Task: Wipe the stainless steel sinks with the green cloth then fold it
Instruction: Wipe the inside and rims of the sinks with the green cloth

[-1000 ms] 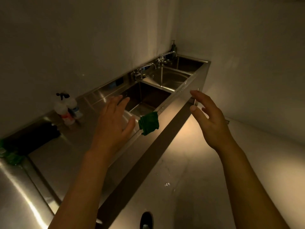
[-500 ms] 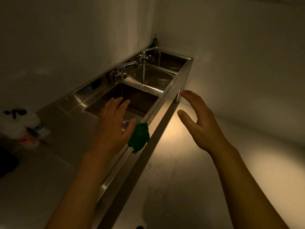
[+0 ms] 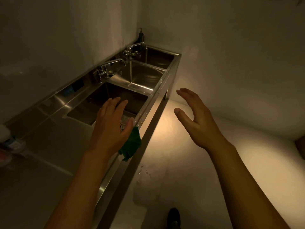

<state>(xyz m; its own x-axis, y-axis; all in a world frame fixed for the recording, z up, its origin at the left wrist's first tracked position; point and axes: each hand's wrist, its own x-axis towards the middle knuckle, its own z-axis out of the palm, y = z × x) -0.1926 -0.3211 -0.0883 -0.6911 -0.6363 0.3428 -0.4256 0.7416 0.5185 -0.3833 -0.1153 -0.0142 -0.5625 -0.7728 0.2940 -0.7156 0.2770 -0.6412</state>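
green cloth [image 3: 131, 147], just beside left hand [image 3: 110, 128]

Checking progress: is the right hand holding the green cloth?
No, the right hand is open; the green cloth lies on the sink rim.

Three sinks [image 3: 92, 104] sit in a row in the surface [image 3: 49, 138], taps [image 3: 113, 62] along its back edge. The cloth [image 3: 132, 144] lies on the front edge beside the nearest sink.

one wide view, worn on the head
it looks forward and down along the sinks [image 3: 132, 87] toward the wall corner [image 3: 140, 22] at upper middle, with the counter edge [image 3: 149, 129] close below.
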